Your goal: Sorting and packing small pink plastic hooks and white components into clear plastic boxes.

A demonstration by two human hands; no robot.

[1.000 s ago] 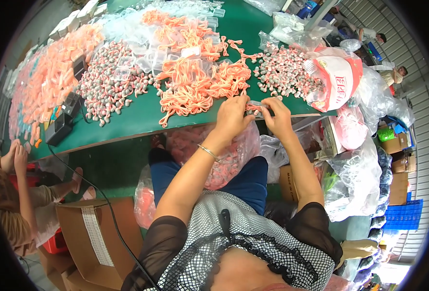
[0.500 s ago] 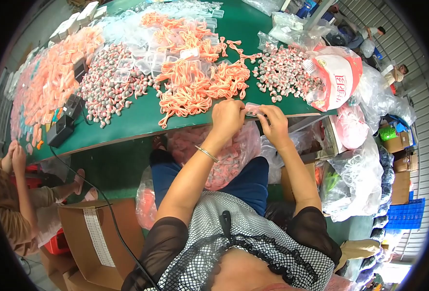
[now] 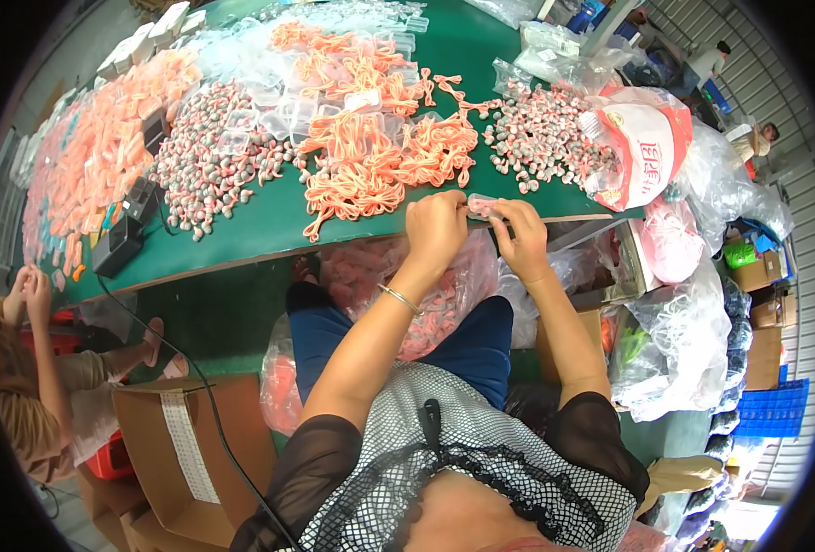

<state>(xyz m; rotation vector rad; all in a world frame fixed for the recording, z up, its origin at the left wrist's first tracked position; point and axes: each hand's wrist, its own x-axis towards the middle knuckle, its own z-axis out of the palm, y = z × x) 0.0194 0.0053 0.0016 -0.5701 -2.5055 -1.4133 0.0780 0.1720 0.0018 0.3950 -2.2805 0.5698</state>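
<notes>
Over the near edge of the green table, my left hand and my right hand hold a small clear plastic case between their fingertips. Something pinkish shows through the case; I cannot make out its exact shape. The fingers of both hands are closed in a pinch, the left at the case's left end and the right at its other side. Just beyond my hands lies a heap of orange looped cords. To the right of it is a pile of small grey-and-pink rounded pieces.
A second pile of grey-and-pink pieces lies left, near a black box with a cable. A red-and-white sack stands right. Below the table sits a clear bag of pink pieces. A co-worker's hands are at far left, above a cardboard box.
The whole view has shifted very slightly. My hands keep their pinch on the case in nearly the same place. A distant person at upper right has changed posture.
</notes>
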